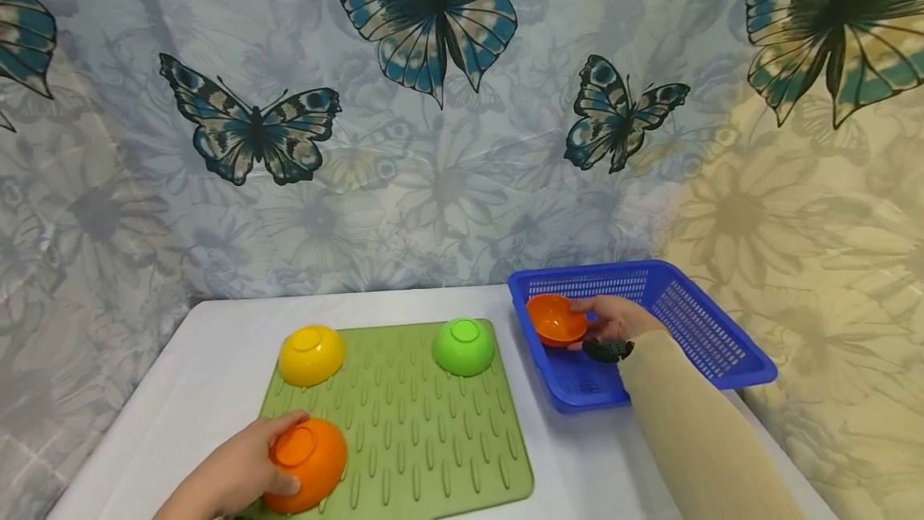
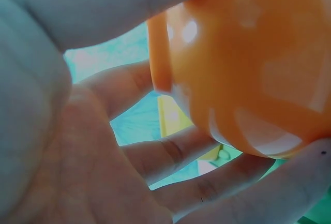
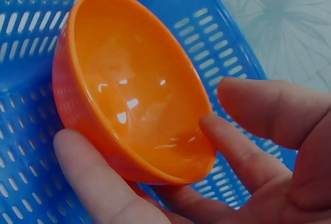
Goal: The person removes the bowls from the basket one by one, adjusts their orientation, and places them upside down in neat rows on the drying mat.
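On the front left of the green mat [image 1: 404,424], an orange bowl [image 1: 321,464] lies upside down. My left hand [image 1: 249,456] grips it from the left, thumb on the near side and fingers on the far side; the left wrist view shows fingers spread around its glossy wall. Inside the blue basket [image 1: 577,404], my right hand [image 1: 613,319] holds a second orange bowl [image 3: 134,89] by its right side. That bowl is tilted with its hollow facing up, and fingertips [image 3: 209,123] meet its rim in the right wrist view.
A yellow bowl [image 1: 312,355] sits upside down at the mat's back left corner, and a green bowl [image 1: 464,347] likewise at the back right. White cloth [image 1: 209,359] covers the table. Behind it hangs a butterfly-print curtain [image 1: 447,215].
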The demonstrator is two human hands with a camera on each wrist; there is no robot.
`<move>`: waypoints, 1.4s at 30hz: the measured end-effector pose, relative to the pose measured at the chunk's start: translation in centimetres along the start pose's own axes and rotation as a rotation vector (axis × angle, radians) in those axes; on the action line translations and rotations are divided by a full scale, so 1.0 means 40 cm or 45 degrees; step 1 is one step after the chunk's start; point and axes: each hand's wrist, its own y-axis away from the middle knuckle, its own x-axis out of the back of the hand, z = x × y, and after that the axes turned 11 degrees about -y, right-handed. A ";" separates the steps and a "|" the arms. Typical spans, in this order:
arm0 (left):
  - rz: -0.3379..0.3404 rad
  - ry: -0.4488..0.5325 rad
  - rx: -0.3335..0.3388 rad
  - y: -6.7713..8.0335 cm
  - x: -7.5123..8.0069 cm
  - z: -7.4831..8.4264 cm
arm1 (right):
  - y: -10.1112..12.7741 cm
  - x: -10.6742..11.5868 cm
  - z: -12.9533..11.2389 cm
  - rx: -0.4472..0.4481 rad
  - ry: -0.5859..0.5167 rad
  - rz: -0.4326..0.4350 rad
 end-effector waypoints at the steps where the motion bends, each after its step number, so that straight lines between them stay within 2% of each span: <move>1: -0.005 0.010 0.004 -0.002 0.001 0.001 | -0.001 0.003 0.000 -0.002 0.001 -0.012; 5: -0.027 0.041 0.019 -0.008 0.005 0.005 | -0.003 0.011 -0.004 0.024 0.123 -0.073; 9: -0.026 0.051 0.013 -0.009 0.006 0.006 | -0.006 0.015 -0.004 0.040 0.212 -0.084; 16: -0.025 0.047 0.025 -0.009 0.007 0.007 | 0.005 0.031 -0.011 0.054 0.283 -0.010; 22: -0.024 0.052 0.028 -0.010 0.007 0.011 | 0.044 0.062 -0.022 0.141 0.247 0.014; 31: -0.006 0.044 0.021 -0.004 0.004 0.012 | 0.093 0.090 -0.029 0.195 0.191 -0.060; 42: 0.020 0.048 0.017 0.004 0.000 0.015 | 0.198 0.065 0.027 0.362 0.091 -0.168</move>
